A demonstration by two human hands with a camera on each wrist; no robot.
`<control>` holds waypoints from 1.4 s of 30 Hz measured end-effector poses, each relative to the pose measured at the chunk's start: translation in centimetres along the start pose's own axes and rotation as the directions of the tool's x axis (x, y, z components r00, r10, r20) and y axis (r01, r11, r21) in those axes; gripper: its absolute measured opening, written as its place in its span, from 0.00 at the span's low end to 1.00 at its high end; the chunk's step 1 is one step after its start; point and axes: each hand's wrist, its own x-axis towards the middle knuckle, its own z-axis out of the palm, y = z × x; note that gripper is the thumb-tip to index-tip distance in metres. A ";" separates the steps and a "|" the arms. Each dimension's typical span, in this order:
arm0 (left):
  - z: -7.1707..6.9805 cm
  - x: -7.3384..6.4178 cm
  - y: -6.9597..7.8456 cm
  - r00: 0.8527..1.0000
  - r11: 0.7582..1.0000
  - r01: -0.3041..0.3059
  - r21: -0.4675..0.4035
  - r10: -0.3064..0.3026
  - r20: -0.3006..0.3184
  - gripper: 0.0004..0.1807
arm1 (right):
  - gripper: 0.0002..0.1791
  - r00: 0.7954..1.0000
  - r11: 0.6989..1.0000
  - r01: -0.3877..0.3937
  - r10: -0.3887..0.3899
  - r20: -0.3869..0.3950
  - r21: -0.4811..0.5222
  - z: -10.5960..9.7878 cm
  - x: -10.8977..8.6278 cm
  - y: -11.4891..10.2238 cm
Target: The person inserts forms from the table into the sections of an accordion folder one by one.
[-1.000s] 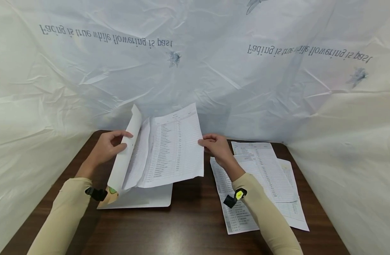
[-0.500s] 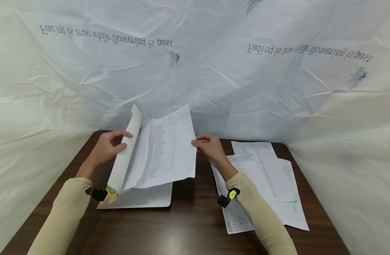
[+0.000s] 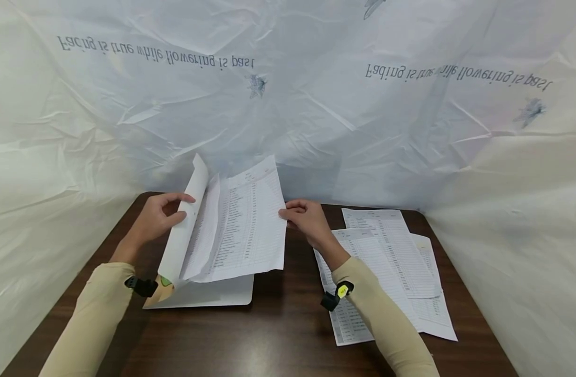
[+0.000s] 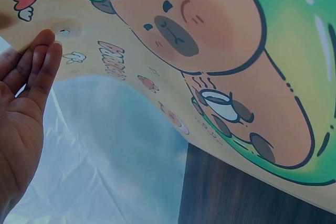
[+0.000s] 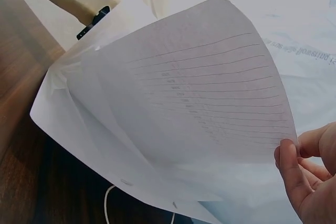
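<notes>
A folder (image 3: pixel 186 235) stands partly opened at the left of the table, white inside. In the left wrist view its cover (image 4: pixel 220 30) shows a cartoon animal with a cup. My left hand (image 3: pixel 153 217) pinches the raised cover's edge between thumb and fingers. Between the cover and the white back panel (image 3: pixel 222 296) lies printed paper. My right hand (image 3: pixel 308 222) pinches the right edge of a printed sheet (image 3: pixel 250 225), lifted at a slant over that panel. From the right wrist, the sheet's underside (image 5: pixel 210 93) bends, with its edge between thumb and fingertips.
Several printed sheets (image 3: pixel 410 262) lie overlapping on the right of the dark wooden table (image 3: pixel 250 340), partly under my right forearm. A pale plastic sheet (image 3: pixel 297 104) with printed lettering hangs behind the table and along its sides.
My right hand has shifted left with the sheet's edge, bringing the sheet further over the folder and slightly lower. The left hand and the cover have stayed almost still.
</notes>
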 end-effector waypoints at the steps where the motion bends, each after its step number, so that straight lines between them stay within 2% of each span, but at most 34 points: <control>1: -0.1 0.0 0.3 1.000 1.000 -0.005 -0.006 0.005 0.000 0.15 | 0.15 1.000 1.000 -0.001 0.001 0.005 0.000 0.1 0.0 0.0; 6: -0.3 -0.1 2.1 0.999 0.998 -0.036 -0.045 0.037 0.006 0.14 | 0.17 0.999 1.000 0.002 -0.002 0.046 -0.009 0.8 0.2 -0.1; 8: -0.3 -0.1 2.2 0.999 0.998 -0.035 -0.045 0.035 0.005 0.14 | 0.17 0.998 1.000 0.009 -0.008 0.061 -0.007 1.1 0.3 -0.1; 15: 0.0 0.0 1.1 1.000 1.000 -0.011 -0.019 0.011 0.008 0.15 | 0.16 0.996 0.999 0.015 -0.018 0.090 0.031 1.9 0.3 -0.2; 25: -0.1 0.0 2.9 1.000 0.999 -0.030 -0.029 0.031 0.004 0.14 | 0.15 0.991 0.999 0.014 -0.019 0.133 0.037 3.3 0.4 0.2; 36: 0.1 0.1 2.8 0.999 0.999 -0.036 -0.028 0.036 0.001 0.14 | 0.17 0.989 0.998 -0.031 0.024 0.145 0.050 5.4 0.5 0.5; 42: 0.0 0.1 2.9 0.999 0.999 -0.033 -0.023 0.032 -0.001 0.14 | 0.17 0.987 0.998 -0.023 0.012 0.161 0.066 6.3 0.7 0.5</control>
